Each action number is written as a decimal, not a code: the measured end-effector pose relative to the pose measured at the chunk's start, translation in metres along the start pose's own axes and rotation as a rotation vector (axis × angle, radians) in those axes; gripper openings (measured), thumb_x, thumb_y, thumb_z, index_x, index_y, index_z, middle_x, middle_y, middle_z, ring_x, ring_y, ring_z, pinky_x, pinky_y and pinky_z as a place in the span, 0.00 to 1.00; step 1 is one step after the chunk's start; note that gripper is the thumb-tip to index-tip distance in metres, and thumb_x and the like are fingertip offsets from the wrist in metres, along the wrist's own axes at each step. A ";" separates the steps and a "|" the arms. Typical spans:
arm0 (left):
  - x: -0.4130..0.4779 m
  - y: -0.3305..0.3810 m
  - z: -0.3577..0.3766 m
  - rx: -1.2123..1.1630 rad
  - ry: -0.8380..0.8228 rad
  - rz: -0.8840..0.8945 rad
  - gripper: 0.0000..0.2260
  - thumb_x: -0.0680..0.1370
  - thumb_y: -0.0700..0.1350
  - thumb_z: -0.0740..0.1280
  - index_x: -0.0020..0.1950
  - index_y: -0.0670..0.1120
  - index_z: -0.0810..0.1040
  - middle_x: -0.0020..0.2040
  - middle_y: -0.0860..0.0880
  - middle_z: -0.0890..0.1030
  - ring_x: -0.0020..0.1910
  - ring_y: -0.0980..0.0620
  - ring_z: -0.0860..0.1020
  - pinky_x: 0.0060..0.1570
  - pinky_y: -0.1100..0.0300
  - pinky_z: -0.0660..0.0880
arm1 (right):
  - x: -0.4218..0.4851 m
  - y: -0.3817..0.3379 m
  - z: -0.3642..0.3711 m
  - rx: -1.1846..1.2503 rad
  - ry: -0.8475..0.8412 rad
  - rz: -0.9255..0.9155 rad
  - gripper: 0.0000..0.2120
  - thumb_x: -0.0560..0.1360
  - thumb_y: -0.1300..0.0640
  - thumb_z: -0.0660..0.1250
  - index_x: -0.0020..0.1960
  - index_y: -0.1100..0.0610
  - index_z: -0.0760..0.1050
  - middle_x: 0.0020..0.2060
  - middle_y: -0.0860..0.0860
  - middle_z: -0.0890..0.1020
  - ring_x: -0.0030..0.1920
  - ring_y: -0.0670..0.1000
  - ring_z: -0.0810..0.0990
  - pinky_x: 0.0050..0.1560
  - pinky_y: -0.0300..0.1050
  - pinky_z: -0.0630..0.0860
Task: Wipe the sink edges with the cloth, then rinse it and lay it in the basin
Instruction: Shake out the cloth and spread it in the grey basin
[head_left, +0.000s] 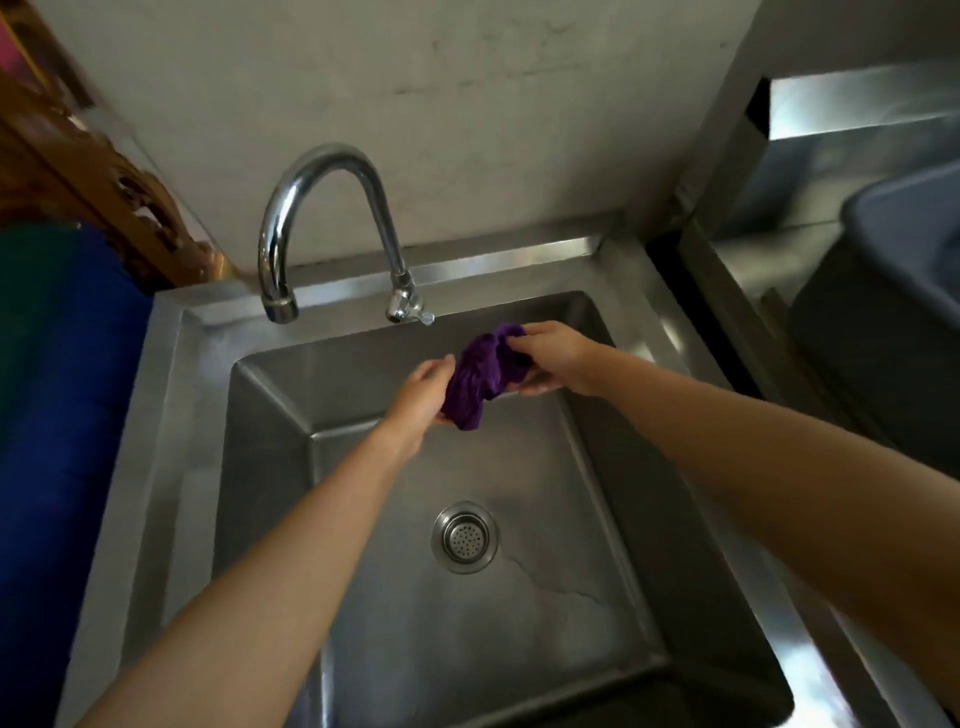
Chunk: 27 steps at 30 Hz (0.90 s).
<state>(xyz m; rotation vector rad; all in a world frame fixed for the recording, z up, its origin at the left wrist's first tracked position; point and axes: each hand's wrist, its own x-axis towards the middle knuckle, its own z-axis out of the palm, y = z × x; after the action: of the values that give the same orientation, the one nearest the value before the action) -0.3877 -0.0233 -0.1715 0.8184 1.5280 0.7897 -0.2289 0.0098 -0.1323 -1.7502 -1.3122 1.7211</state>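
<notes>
Steel sink w/ deep square basin, round perforated drain at its bottom; curved chrome tap at back rim, plain grey wall behind. Left hand reaches fwd over basin, palm cupped, fingers curled on lower end of purple cloth. Cloth bunched, soft, wrinkled, held above basin. Right hand pinches upper end, fingers closed on it.

Both hands, left hand and right hand, hold the bunched purple cloth above the steel basin
</notes>
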 end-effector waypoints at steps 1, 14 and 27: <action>-0.006 0.008 0.003 0.014 -0.041 0.012 0.11 0.80 0.51 0.60 0.54 0.46 0.74 0.49 0.46 0.79 0.44 0.51 0.78 0.53 0.50 0.76 | -0.007 -0.006 -0.004 -0.045 0.007 -0.004 0.11 0.81 0.58 0.56 0.58 0.57 0.74 0.41 0.55 0.80 0.36 0.51 0.80 0.33 0.42 0.80; -0.078 0.135 0.061 0.338 -0.199 0.555 0.09 0.74 0.43 0.69 0.41 0.54 0.71 0.39 0.53 0.77 0.43 0.49 0.76 0.44 0.59 0.73 | -0.131 -0.097 -0.089 -0.246 0.190 -0.043 0.09 0.77 0.65 0.54 0.50 0.62 0.73 0.34 0.57 0.76 0.30 0.51 0.74 0.34 0.43 0.74; -0.161 0.242 0.127 0.177 -0.194 0.770 0.07 0.81 0.44 0.55 0.52 0.42 0.70 0.42 0.47 0.74 0.44 0.47 0.73 0.45 0.52 0.70 | -0.277 -0.128 -0.199 -0.085 0.088 -0.237 0.16 0.76 0.69 0.61 0.62 0.60 0.73 0.52 0.59 0.78 0.49 0.55 0.74 0.58 0.51 0.75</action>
<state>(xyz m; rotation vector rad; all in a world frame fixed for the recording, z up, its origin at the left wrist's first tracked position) -0.2316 -0.0281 0.1049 1.6117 1.1033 1.0896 -0.0450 -0.0758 0.1699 -1.6200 -1.5053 1.4634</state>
